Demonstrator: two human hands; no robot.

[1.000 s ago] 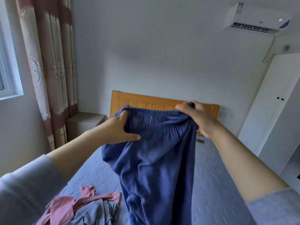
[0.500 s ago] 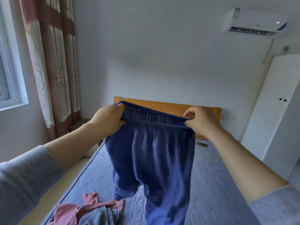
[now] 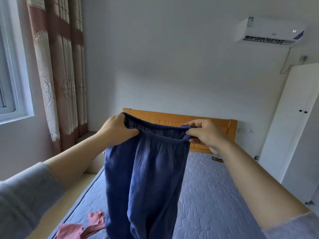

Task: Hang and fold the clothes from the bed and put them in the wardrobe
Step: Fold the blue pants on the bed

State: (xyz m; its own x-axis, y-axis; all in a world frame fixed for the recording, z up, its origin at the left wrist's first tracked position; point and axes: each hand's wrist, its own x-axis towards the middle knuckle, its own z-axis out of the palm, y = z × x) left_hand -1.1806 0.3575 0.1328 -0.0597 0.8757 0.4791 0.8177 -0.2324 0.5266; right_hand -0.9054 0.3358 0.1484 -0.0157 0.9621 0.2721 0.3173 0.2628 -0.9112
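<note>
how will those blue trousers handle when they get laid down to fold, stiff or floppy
Probably floppy: the blue trousers hang in soft folds from the left hand and right hand, and the waistband sags between them. Likely light, since grips at the waistband alone carry them. They would probably crumple on the bed unless smoothed.

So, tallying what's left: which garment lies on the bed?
The pink garment, crumpled on the mattress; the blue trousers are held up by the left hand and right hand.
</note>
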